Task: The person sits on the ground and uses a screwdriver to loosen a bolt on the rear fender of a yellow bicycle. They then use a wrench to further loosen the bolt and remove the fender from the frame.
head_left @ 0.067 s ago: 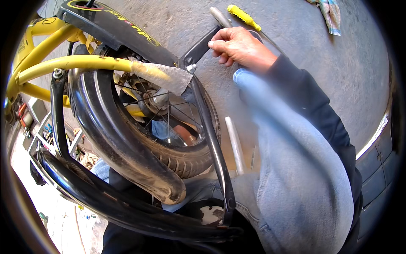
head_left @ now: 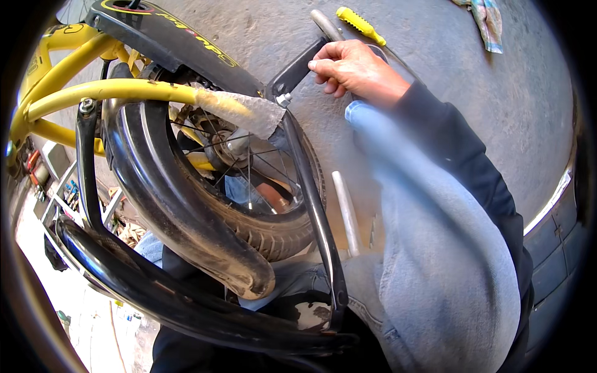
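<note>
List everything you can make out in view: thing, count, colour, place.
Bicycle frame: 1, yellow, upper left
Wrap: 1, pale, on the frame tube's end
Cover: 1, black with yellow markings, top left
Wheel: 1, dark tyre, centre
Mudguard: 1, black, left of centre
Curved bar: 1, black, lower left
Struts: 2, black, above the bar
Bolt: 1, silver, beside the wrap
Tube: 1, pale grey, right of the wheel
Tool handle: 1, yellow, beyond the hand
Cloth: 1, multicoloured, top right
Clutter: uncountable, mixed, far left
Jeans: 1 pair, blue, lower right
Right hand: 1, bare, dark-sleeved, upper centre
Left hand: none visible
</note>
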